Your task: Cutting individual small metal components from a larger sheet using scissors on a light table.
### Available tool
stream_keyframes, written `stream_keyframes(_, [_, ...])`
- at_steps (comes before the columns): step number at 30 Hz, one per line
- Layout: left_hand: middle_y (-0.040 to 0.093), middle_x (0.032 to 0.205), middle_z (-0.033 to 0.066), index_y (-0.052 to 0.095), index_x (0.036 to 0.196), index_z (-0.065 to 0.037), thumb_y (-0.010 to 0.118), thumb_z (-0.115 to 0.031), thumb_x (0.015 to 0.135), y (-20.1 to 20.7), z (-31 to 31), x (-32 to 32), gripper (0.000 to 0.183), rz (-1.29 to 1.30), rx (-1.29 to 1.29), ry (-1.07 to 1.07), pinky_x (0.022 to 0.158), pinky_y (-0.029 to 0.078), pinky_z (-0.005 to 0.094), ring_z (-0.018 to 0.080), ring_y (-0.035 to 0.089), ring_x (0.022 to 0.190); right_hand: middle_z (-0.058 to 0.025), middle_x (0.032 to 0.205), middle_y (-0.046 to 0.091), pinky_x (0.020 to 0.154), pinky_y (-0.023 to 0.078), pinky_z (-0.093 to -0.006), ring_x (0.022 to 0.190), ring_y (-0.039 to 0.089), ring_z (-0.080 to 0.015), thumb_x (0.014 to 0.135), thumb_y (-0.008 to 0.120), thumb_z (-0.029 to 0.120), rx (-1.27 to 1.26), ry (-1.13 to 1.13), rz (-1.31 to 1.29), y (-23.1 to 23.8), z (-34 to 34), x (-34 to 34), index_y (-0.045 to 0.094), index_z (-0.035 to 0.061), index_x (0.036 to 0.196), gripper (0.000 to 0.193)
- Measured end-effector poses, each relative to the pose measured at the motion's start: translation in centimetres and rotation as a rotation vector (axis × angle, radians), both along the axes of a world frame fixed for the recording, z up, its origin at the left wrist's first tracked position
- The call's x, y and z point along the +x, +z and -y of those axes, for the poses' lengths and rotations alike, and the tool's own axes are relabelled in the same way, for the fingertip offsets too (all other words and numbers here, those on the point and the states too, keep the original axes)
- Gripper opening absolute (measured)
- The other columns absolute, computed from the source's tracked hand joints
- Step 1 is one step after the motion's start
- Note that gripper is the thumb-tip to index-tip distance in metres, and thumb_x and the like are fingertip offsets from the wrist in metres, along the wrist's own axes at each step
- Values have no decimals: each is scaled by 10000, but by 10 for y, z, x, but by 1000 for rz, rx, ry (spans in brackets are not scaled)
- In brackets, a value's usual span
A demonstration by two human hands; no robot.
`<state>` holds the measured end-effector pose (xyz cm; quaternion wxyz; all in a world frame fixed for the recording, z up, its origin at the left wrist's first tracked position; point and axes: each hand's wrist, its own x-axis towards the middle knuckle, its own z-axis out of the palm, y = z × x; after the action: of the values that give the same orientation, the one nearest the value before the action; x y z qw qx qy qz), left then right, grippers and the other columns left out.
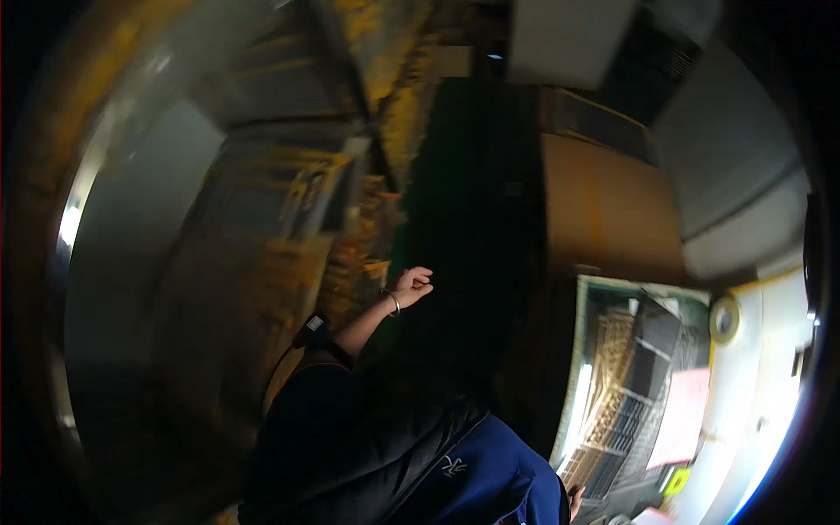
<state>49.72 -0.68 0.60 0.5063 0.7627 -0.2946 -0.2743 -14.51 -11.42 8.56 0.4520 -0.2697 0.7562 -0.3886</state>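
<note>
My left hand (411,284) is held out in front of my body over a dark green strip of floor (468,236). Its fingers are loosely bent and apart, with nothing in them. A silver bracelet (394,303) circles the wrist, and a small black device (312,331) sits on the forearm. Of my right hand (576,500), only a bit of the fingers shows at the lower edge, beside my blue and black jacket (499,464). It is close to a glossy, light-edged panel (643,350) with reflections on it; whether it touches the panel is unclear.
Blurred stacks with yellow and orange parts (359,245) line the left side. To the right is a large brown cardboard box (612,201). Past the panel lie a roll of tape (724,319), a pink sheet (681,416) and a yellow-green item (675,481) on a white surface.
</note>
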Motion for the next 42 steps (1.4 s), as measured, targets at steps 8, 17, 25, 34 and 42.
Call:
stream_keyframes(8, [571,1050,199,456,1193,-41,577,-329,783,-74,-379,104,515,683,849,1010,796,454,425,353,563,915,-26,793,564,528,388,-206,626,509,-94,807,627,229,-269,318,-229,9,39,91,535,53,967,255])
stream_keyframes(17, [604,1007,131,651,857,-100,620,-263,705,2,-386,49,224,320,1085,1161,726,487,401,305,585,874,-77,750,596,481,422,-188,587,540,-112,796,635,176,-343,822,-88,-32,98,222,555,-33,995,300])
stream_keyframes(25, [621,862,131,653,814,-91,607,-162,755,99,-174,59,104,580,316,626,647,483,358,283,599,765,-136,967,609,763,466,-326,859,582,-202,764,623,98,-481,1561,-150,43,30,450,532,-32,1094,366])
stream_keyframes(34, [575,609,4,476,668,-59,599,-269,836,214,-25,29,295,41,-514,449,411,388,220,67,513,466,-131,811,595,617,495,-302,695,624,-223,776,584,25,-858,1428,117,66,-35,513,482,15,1037,280])
stream_keyframes(42, [511,663,-2,427,903,-104,722,-179,725,255,26,27,352,-487,-585,68,372,291,179,42,428,479,-142,743,534,649,417,-370,718,507,-322,792,510,-9,-1367,986,-368,150,35,442,527,7,856,69])
